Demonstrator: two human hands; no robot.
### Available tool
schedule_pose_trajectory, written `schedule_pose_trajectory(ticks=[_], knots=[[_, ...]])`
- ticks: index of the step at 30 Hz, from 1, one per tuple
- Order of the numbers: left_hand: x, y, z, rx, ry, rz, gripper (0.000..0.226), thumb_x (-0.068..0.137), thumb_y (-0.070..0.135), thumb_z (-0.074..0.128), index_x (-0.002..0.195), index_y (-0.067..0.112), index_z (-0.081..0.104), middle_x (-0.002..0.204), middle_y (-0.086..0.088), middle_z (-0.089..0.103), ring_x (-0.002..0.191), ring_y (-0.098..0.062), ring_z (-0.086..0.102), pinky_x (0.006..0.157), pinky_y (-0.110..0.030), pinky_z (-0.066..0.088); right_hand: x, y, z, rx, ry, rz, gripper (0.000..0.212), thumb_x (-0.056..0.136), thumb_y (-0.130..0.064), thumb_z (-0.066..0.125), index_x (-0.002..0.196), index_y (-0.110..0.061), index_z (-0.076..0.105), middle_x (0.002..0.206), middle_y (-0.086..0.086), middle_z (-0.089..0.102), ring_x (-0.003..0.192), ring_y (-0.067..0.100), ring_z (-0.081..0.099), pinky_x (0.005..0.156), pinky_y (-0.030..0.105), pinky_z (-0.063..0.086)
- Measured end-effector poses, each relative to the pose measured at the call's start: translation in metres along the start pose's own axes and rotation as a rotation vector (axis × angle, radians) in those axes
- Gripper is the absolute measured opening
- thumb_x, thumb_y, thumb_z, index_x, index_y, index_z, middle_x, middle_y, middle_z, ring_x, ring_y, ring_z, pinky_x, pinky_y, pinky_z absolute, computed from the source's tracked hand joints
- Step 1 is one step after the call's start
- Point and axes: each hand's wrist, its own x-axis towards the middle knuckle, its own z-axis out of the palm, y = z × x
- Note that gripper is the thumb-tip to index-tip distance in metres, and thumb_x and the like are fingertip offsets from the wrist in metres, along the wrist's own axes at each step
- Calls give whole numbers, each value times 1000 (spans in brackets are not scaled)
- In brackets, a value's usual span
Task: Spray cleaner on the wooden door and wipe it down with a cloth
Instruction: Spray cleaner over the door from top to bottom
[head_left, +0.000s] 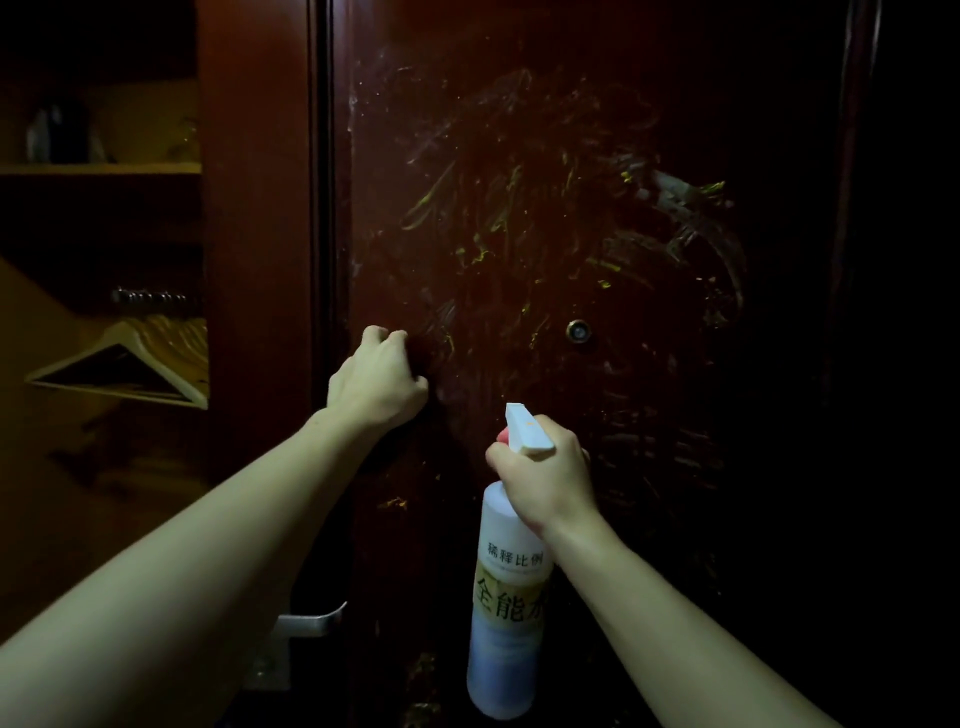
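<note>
While the light is dim, we can make out the wooden door (571, 156) filling the middle of the head view, its dark red surface streaked with pale smears (519, 218) and yellowish flecks above and around the peephole (578, 331).

We see the right hand (545, 478) wrapped around the neck of the spray bottle (506, 597), fingers curled at the trigger, with the white nozzle (527, 427) pointing up and toward the door. The bottle hangs below the hand, upright with a slight lean, and its label carries printed characters above a bluish lower part.

We see the left hand (376, 382) pressed against the door near its left edge, left of and a little below the peephole. Its fingers are curled in, but we cannot tell whether they hold a cloth; the area under the knuckles is too dark.

Low on the left, beneath the left forearm, we find the metal door handle (311, 618). Further left, an open closet shows 1 shelf (104, 168) with dim items on it and pale wooden hangers (135, 364) grouped on a rail below.
</note>
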Motion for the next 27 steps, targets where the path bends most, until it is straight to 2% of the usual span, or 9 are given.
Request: schedule_pose_trajectory(ticks=[5,8,11,17,19,22,27], knots=[[-18,-12,13,18,4,-125,49,89,32,56,132,11,45,141,-11,34,109,-36,57,85,-42,46,-8,-1,16,-46,-17,-20,12,77,-14,62,69,-13,54,63,-2,54,64,19,50,52,24,37],[-26,-18,20,25,-24,-157,47,89,31,55,130,12,46,137,-12,35,108,-37,57,85,-42,46,-10,-3,26,-43,-23,-17,15,76,-14,63,66,-16,52,64,-2,54,69,24,54,58,27,39],[-32,-22,27,25,-56,-166,48,88,30,56,132,13,46,137,-12,36,109,-38,57,87,-43,46,-13,-5,30,-3,-53,14,4,76,-15,65,74,-14,61,67,-2,58,71,21,56,59,25,42],[-41,-24,36,6,-98,-149,55,87,28,57,138,14,43,143,-10,33,116,-37,53,90,-43,45,-21,-6,37,-36,-50,-2,10,78,-15,64,73,-12,56,65,-1,55,73,26,56,62,26,39],[-42,-23,37,7,-100,-145,56,88,28,56,140,14,41,144,-9,31,117,-37,53,90,-43,45,-21,-5,38,-41,-47,-9,8,78,-16,65,75,-13,58,66,-2,55,72,24,55,57,24,38],[-45,-23,39,7,-85,-140,55,89,28,54,141,14,41,146,-9,31,117,-37,53,91,-43,44,-23,1,35,-11,-40,14,6,76,-16,67,80,-16,63,71,-2,61,70,18,56,51,10,35],[-47,-22,44,-30,-67,-154,56,88,30,55,140,14,41,144,-9,31,111,-37,56,87,-42,45,-30,16,24,-26,-11,22,7,76,-12,64,71,-12,58,65,-1,57,65,20,53,54,23,39]])
